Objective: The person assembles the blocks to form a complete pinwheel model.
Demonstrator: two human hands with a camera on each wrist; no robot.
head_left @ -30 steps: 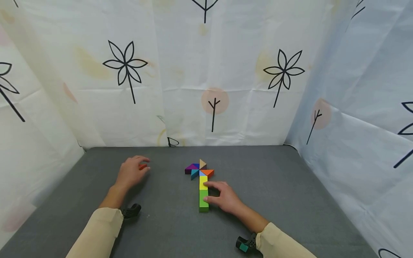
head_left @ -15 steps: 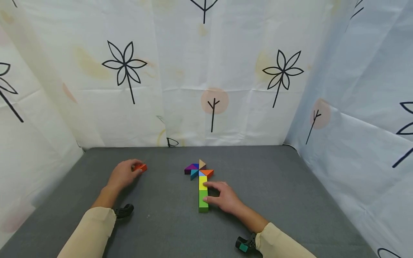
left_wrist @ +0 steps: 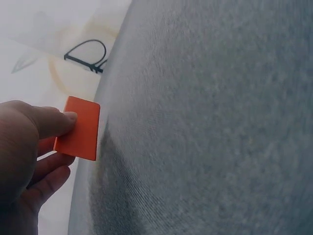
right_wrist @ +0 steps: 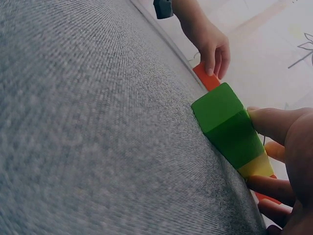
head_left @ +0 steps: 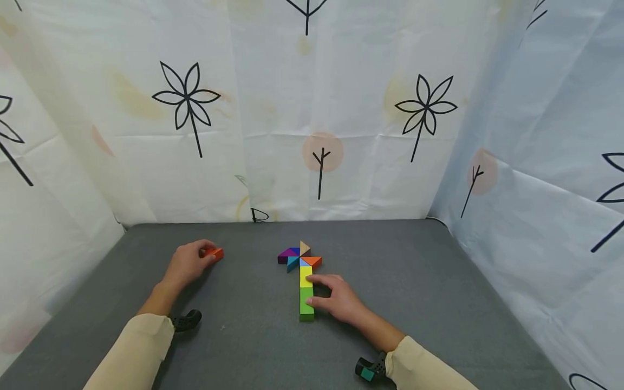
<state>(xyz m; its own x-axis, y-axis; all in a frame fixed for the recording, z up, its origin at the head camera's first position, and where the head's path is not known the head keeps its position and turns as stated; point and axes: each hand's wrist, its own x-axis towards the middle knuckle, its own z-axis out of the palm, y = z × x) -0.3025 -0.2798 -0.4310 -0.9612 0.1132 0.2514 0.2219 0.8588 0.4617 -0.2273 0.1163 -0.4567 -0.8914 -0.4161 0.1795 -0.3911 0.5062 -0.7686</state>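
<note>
My left hand (head_left: 187, 262) pinches an orange-red block (head_left: 214, 253) over the left side of the table. In the left wrist view the thumb lies on the broad orange face (left_wrist: 83, 129), with fingers behind it. My right hand (head_left: 341, 299) touches a row of blocks: its index finger is at the yellow block (head_left: 304, 275), its thumb at the green block (head_left: 305, 304). At the row's far end, small triangular blocks form a pinwheel: a purple triangle (head_left: 288, 253), a tan triangle (head_left: 304, 249), a teal triangle (head_left: 292, 262), an orange triangle (head_left: 314, 260) and blue ones.
A grey cloth-covered table (head_left: 253, 336) lies under both hands. White curtains (head_left: 273, 108) with printed leaves and trees stand behind it and at both sides. Black wrist straps sit at both sleeves.
My left hand has drawn back left and slightly toward me with the orange-red block, which shows more now. The right hand and the arranged blocks stay in place.
</note>
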